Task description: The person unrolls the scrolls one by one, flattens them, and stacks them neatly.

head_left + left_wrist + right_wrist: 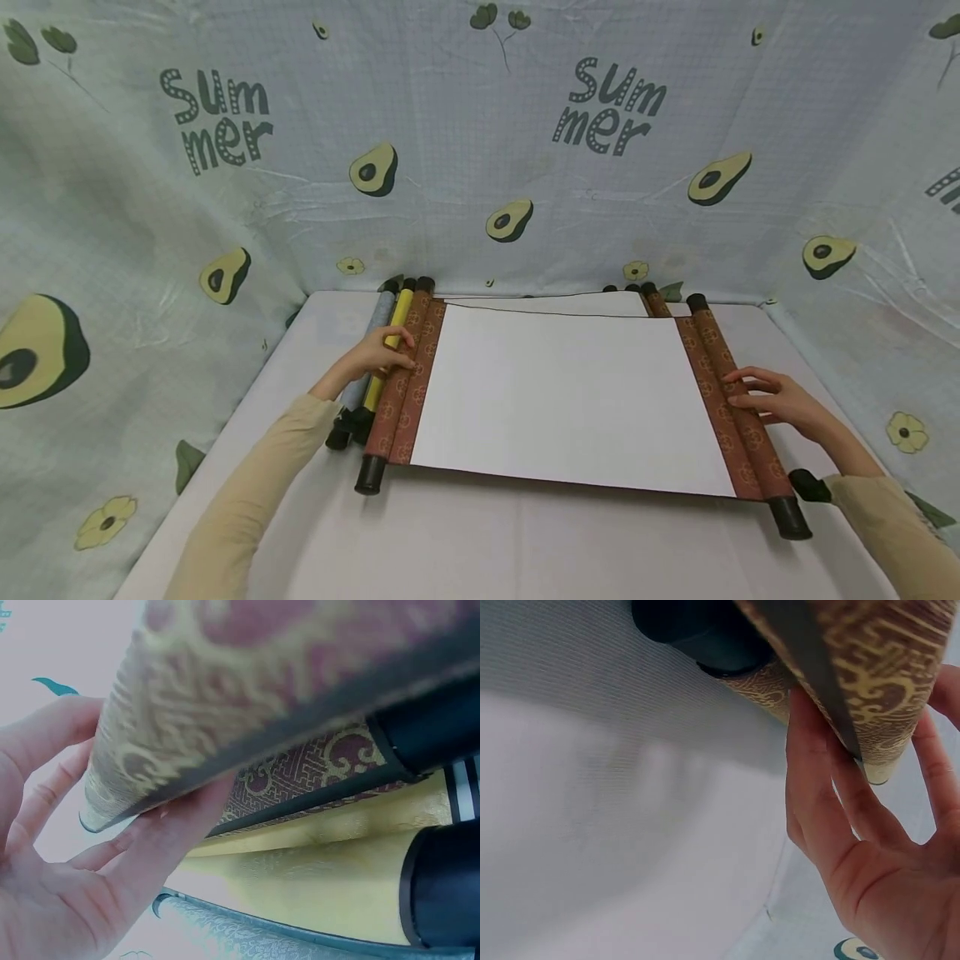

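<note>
A hanging scroll [562,400] is spread open with its blank white sheet facing up and reddish-brown patterned bands at both sides. My left hand [378,354] grips its left roller [396,392], thumb on one side and fingers beneath, as the left wrist view shows. On the far side, the right roller [738,408] is held between the thumb and fingers of my right hand [780,404]. Black knobs cap the roller ends. Shadow falls on the table below the scroll's front edge, and the right wrist view shows the black knob [705,637] over the table.
Beside my left hand lie a yellow scroll [397,321] and a grey-blue scroll [378,317]. Another white sheet [540,305] with brown rollers lies behind and partly under the spread scroll. A white table [487,550] is bordered by avocado-printed cloth [435,100] on the back and sides.
</note>
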